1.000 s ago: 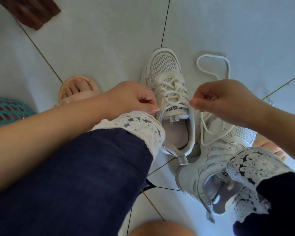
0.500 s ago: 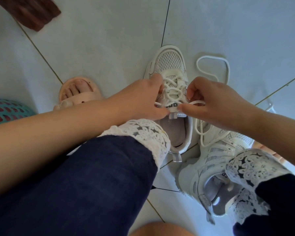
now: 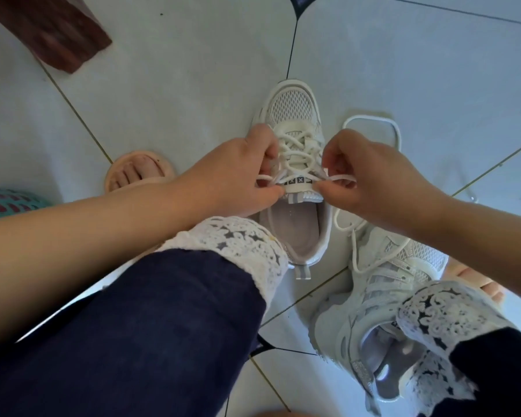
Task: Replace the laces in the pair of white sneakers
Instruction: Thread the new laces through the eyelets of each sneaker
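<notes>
A white mesh sneaker (image 3: 292, 106) stands on the tiled floor, toe pointing away, with a white lace (image 3: 298, 152) crossed through its eyelets. My left hand (image 3: 238, 173) pinches the lace end at the left of the tongue. My right hand (image 3: 370, 182) pinches a loop of lace at the right of the tongue. A second white sneaker (image 3: 382, 281) lies at the lower right, partly under my right trouser leg. A loose lace (image 3: 370, 118) trails from it across the floor behind my right hand.
My knees in dark trousers with white lace cuffs (image 3: 238, 245) fill the foreground. A foot in a peach sandal (image 3: 136, 170) is to the left. A dark red wooden leg (image 3: 51, 31) stands at the top left, and a teal basket edge (image 3: 6, 200) is at far left.
Both hands moved forward from the collar to the tongue of the sneaker and closer together. They now hold lace loops on either side of the top eyelets.
</notes>
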A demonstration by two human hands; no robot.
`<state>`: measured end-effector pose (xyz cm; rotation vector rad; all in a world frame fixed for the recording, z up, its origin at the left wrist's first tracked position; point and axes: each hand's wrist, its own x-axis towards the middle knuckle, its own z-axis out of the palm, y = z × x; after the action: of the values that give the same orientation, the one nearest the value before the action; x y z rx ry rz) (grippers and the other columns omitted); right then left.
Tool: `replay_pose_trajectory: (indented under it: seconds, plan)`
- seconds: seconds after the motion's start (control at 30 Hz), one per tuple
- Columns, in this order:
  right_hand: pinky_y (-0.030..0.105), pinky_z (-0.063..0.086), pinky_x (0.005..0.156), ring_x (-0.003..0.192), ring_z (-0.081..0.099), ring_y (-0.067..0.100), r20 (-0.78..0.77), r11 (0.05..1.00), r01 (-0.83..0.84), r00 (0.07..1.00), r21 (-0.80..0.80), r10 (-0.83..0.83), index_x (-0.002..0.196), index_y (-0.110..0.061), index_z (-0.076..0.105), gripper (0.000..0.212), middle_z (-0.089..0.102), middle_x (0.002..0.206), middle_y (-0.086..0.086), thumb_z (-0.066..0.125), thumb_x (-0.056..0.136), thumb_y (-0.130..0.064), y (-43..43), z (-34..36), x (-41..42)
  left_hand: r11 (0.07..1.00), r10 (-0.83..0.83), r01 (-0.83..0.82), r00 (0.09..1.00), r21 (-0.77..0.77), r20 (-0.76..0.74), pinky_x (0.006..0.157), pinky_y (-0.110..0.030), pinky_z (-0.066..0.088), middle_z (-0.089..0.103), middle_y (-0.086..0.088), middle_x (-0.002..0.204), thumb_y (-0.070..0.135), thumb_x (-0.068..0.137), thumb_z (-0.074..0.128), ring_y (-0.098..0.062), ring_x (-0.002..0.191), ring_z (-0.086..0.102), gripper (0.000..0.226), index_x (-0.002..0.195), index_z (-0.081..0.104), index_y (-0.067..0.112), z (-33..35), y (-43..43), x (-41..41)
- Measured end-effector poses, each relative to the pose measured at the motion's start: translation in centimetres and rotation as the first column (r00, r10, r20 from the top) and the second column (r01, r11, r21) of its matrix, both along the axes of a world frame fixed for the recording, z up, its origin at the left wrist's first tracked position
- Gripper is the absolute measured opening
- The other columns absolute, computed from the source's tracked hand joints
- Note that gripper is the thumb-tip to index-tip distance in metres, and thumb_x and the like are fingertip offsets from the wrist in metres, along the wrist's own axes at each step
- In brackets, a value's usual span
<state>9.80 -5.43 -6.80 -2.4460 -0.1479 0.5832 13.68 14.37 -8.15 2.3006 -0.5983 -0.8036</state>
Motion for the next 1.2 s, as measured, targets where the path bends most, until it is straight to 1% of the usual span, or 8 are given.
replay_pose_trajectory:
  seconds: [0.13,0.23,0.4,0.57,0.67,0.87,1.0,1.2]
  plan:
    - [0.027,0.042,0.066,0.074,0.051,0.011,0.024,0.995,-0.079,0.996,-0.06,0.081,0.125,-0.03,0.048,0.05,0.046,0.08,-0.015,0.052,0.075,-0.036,0.3,0.2,0.3,0.997,-0.058,0.057,0.998,0.043,0.024,0.064,-0.019,0.039,0.057,0.007,0.087,0.026,0.078,0.062,-0.013,0.073,0.054,0.062,0.134,0.037,0.027,0.1,-0.5,0.1]
    - [0.028,0.044,0.058,0.074,0.059,0.018,0.084,0.965,-0.163,0.98,-0.206,0.183,0.12,-0.029,0.052,0.044,0.056,0.095,-0.008,0.046,0.078,-0.038,0.1,0.5,0.3,0.996,-0.073,0.066,0.991,0.066,0.112,0.075,-0.026,0.042,0.063,0.0,0.108,0.028,0.081,0.058,-0.019,0.092,0.058,0.051,0.13,0.046,0.026,-0.1,0.0,-0.4]
    - [0.025,0.036,0.049,0.068,0.061,0.03,0.145,0.94,-0.225,0.953,-0.255,0.267,0.111,-0.017,0.06,0.039,0.064,0.095,0.002,0.044,0.08,-0.034,-0.2,0.3,-0.4,0.989,-0.133,0.115,0.965,0.092,0.224,0.07,-0.04,0.052,0.066,-0.003,0.104,0.034,0.081,0.055,-0.025,0.086,0.063,0.045,0.125,0.051,0.023,-0.5,0.5,-1.2]
    - [0.027,0.046,0.062,0.075,0.06,0.012,0.083,0.986,-0.11,0.989,-0.121,0.121,0.117,-0.027,0.051,0.042,0.054,0.088,-0.012,0.046,0.077,-0.04,0.0,0.3,-0.4,0.992,-0.114,0.102,0.971,0.068,0.21,0.047,-0.024,0.039,0.049,0.014,0.067,0.046,0.076,0.044,-0.009,0.051,0.048,0.053,0.121,0.044,0.019,-0.3,0.4,-1.3]
    - [0.006,0.036,0.062,0.067,0.051,-0.005,0.008,0.999,-0.03,1.0,0.044,0.03,0.109,-0.026,0.05,0.04,0.047,0.071,-0.017,0.053,0.073,-0.043,-0.1,0.0,-0.2,0.999,-0.028,0.025,0.993,0.031,0.114,0.049,-0.023,0.039,0.05,0.012,0.069,0.052,0.072,0.044,-0.005,0.053,0.047,0.058,0.121,0.038,0.021,-0.3,0.4,-1.5]
    - [0.001,0.035,0.063,0.072,0.05,-0.012,-0.112,0.984,0.059,0.993,0.169,-0.04,0.116,-0.041,0.043,0.063,0.054,0.077,-0.014,0.047,0.06,-0.07,-0.2,-0.2,0.7,0.988,0.138,-0.141,0.989,-0.067,-0.051,0.058,-0.003,0.036,0.058,0.01,0.075,0.054,0.072,0.056,0.007,0.061,0.051,0.068,0.132,0.037,0.028,-0.2,-0.2,-0.4]
    - [0.004,0.037,0.057,0.061,0.051,-0.009,-0.162,0.99,0.016,0.987,0.141,0.007,0.122,-0.033,0.049,0.067,0.054,0.065,-0.011,0.045,0.065,-0.067,-0.2,-0.4,1.6,0.983,0.164,-0.171,0.981,-0.062,-0.1,0.059,-0.01,0.038,0.059,0.008,0.071,0.044,0.076,0.061,0.007,0.057,0.049,0.064,0.133,0.038,0.026,-0.4,-0.3,-0.3]
    - [0.004,0.035,0.055,0.051,0.048,-0.005,-0.222,0.988,0.02,0.975,0.152,0.015,0.111,-0.031,0.054,0.033,0.051,0.052,-0.024,0.055,0.078,-0.04,-1.8,0.4,1.4,0.987,0.139,-0.149,0.978,-0.058,-0.156,0.059,-0.01,0.039,0.055,0.012,0.06,0.034,0.078,0.065,0.003,0.055,0.049,0.032,0.109,0.059,0.03,0.6,1.5,0.8]
